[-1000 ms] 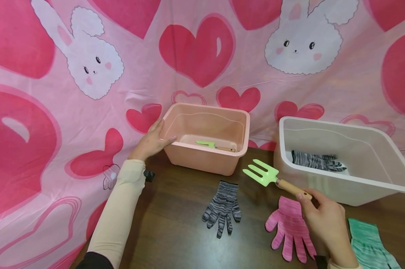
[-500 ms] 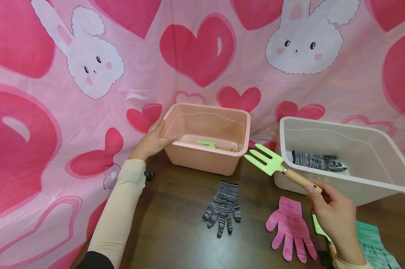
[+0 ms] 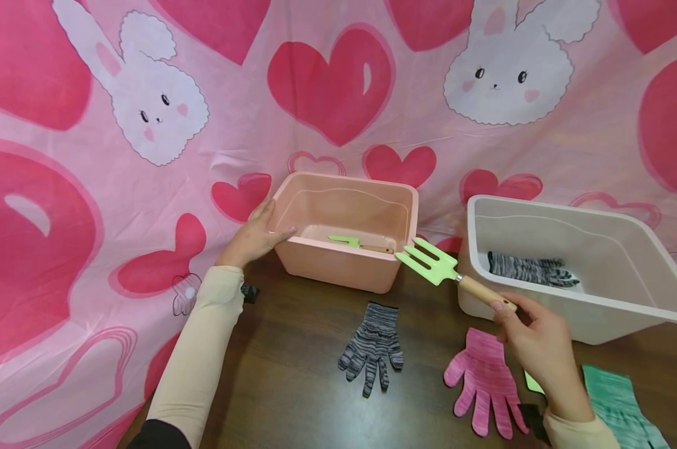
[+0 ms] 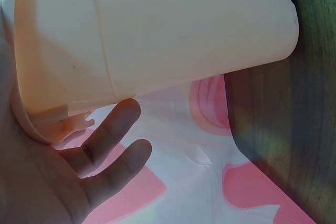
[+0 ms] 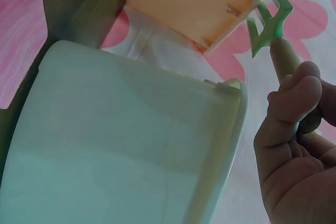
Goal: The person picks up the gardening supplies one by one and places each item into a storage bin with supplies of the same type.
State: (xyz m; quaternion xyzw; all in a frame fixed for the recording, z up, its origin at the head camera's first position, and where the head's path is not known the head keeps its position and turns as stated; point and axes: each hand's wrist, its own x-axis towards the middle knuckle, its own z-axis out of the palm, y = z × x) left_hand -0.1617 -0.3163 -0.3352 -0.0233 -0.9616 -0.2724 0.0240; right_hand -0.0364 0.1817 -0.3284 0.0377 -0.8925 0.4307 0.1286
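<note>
My right hand (image 3: 543,352) pinches the wooden handle end of a light-green garden hand fork (image 3: 432,263). The fork hangs in the air, its tines pointing left at the right front corner of a pink plastic tub (image 3: 338,265). At the tub's left end my left hand (image 3: 254,237) grips the rim, thumb over the edge and fingers outside; the left wrist view shows two fingers (image 4: 118,174) below the wall. Inside the tub lies another green tool with a wooden handle (image 3: 346,240). In the right wrist view the fork (image 5: 273,22) sticks out beyond my curled fingers.
At right stands a larger white tub (image 3: 540,305) with grey-black knit gloves (image 3: 529,269) inside. On the wooden table lie a grey glove (image 3: 374,346), a pink glove (image 3: 486,380), a green glove (image 3: 616,399) and a mostly hidden green tool (image 3: 533,381). A pink heart-print cloth hangs behind.
My right hand has lifted the hand fork, swung right, then come back left, bringing the tines nearer the pink tub's corner. The left hand has stayed on the rim.
</note>
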